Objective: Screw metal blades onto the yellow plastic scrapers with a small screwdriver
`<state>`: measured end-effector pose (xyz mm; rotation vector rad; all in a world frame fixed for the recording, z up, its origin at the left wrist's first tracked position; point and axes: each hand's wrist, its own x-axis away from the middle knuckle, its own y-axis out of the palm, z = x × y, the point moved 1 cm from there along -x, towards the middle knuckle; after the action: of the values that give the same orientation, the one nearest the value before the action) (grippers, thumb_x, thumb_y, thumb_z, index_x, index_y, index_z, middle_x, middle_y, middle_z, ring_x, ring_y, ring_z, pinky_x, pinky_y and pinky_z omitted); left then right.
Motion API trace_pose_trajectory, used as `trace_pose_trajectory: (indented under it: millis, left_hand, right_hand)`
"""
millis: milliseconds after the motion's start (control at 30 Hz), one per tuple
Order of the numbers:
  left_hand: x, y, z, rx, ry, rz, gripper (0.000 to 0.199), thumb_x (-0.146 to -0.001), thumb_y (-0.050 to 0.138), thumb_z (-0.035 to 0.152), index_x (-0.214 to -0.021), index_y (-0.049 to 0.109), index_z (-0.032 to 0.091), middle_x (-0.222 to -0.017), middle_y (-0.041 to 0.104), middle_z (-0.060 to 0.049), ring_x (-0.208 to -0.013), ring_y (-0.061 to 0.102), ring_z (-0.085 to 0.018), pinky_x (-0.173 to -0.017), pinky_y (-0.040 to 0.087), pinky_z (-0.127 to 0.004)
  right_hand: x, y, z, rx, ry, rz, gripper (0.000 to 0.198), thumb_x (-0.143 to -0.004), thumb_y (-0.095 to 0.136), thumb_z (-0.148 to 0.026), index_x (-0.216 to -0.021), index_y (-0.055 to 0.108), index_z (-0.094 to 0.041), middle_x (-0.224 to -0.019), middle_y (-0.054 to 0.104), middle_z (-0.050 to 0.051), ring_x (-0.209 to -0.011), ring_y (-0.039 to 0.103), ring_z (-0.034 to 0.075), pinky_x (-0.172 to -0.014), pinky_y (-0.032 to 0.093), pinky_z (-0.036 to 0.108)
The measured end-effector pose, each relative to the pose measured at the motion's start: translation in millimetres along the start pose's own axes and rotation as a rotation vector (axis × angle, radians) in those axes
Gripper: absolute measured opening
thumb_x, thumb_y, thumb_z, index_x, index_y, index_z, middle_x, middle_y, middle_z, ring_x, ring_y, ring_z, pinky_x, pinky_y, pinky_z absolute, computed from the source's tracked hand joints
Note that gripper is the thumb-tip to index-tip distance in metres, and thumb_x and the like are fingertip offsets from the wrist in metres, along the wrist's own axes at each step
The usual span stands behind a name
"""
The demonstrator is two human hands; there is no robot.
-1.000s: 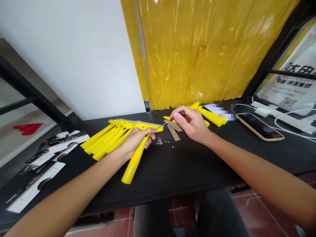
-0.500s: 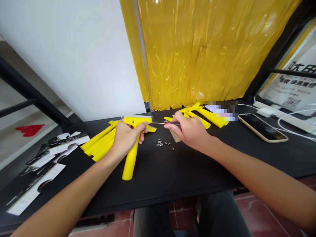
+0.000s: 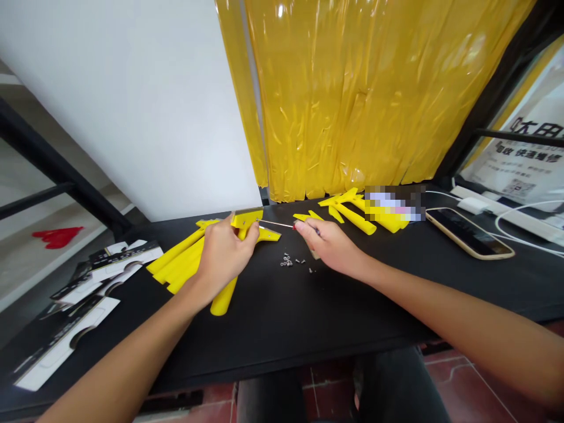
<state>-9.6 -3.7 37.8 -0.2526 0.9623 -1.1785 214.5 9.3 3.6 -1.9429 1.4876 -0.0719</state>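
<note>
"Since a second ago, the scraper [image 3: 242,220] has turned in the left hand [image 3: 227,249], and the right hand [image 3: 332,244] has come lower, bringing the screwdriver [image 3: 277,224] nearly level."

"How are the fingers, from the head view?"

"Left ones wrap around the scraper, just below its head; right ones close narrowly on the screwdriver's handle. Its tip is at the scraper's head, but I can't tell whether it sits in anything."

"Where's the scraper, then?"

"Over the table [image 3: 273,329], handle slanting down toward the person. That top is black, with screws [image 3: 286,260] scattered between the hands."

"What else is on it?"

"Other scrapers [image 3: 176,267] at left, near some cards [image 3: 48,367]; yellow pieces [image 3: 355,220] toward the back; a phone [image 3: 469,232] at right."

"And the room?"

"White panel [image 3: 132,106] and yellow curtain [image 3: 335,106] behind, red floor [image 3: 458,388] below."
</note>
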Motion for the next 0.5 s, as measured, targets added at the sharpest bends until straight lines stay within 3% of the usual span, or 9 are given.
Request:
trace_pose_trajectory:
  millis: [67, 133, 267, 400, 500]
  left_hand:
    - [0, 0, 0, -0.091, 0.062, 0.027, 0.035, -0.08, 0.066, 0.037, -0.052, 0.054, 0.02, -0.047, 0.053, 0.0, -0.044, 0.045, -0.014, -0.046, 0.028, -0.028]
    - [0, 2, -1, -0.102, 0.033, -0.016, 0.042, -0.082, 0.063, 0.039, -0.047, 0.048, 0.021, -0.042, 0.047, 0.0, -0.04, 0.041, -0.013, -0.044, 0.026, -0.028]
    - [0, 3, -1, -0.053, -0.006, -0.059, 0.045, -0.082, 0.062, 0.04, -0.045, 0.046, 0.02, -0.04, 0.045, 0.001, -0.04, 0.041, -0.013, -0.044, 0.025, -0.027]
    - [2, 0, 2, -0.034, 0.013, 0.018, 0.038, -0.082, 0.063, 0.041, -0.052, 0.054, 0.019, -0.045, 0.05, 0.0, -0.044, 0.045, -0.014, -0.047, 0.029, -0.027]
    - [2, -4, 4, -0.082, 0.058, 0.063, 0.03, -0.082, 0.064, 0.04, -0.061, 0.06, 0.019, -0.051, 0.056, 0.0, -0.047, 0.047, -0.015, -0.051, 0.032, -0.028]
  right_hand:
    - [0, -4, -1, 0.279, -0.152, 0.073, 0.039, -0.101, 0.038, -0.052, -0.08, 0.049, -0.021, -0.074, 0.058, 0.003, -0.063, 0.05, 0.016, -0.058, 0.027, 0.029]
    - [0, -7, -1, 0.481, -0.223, 0.092, 0.036, -0.102, 0.037, -0.051, -0.088, 0.052, -0.02, -0.082, 0.063, 0.006, -0.064, 0.052, 0.018, -0.057, 0.023, 0.03]
    - [0, -9, -2, 0.571, -0.188, 0.112, 0.04, -0.102, 0.035, -0.052, -0.089, 0.055, -0.02, -0.076, 0.062, 0.005, -0.059, 0.051, 0.017, -0.056, 0.021, 0.03]
    - [1, -1, -6, 0.14, -0.052, -0.009, 0.051, -0.103, 0.031, -0.052, -0.066, 0.046, -0.021, -0.059, 0.053, 0.001, -0.056, 0.048, 0.014, -0.056, 0.03, 0.028]
    - [3, 6, -10, -0.359, 0.223, -0.231, 0.056, -0.099, 0.03, -0.061, -0.058, 0.031, -0.023, -0.046, 0.036, -0.005, -0.041, 0.029, 0.01, -0.043, 0.023, 0.025]
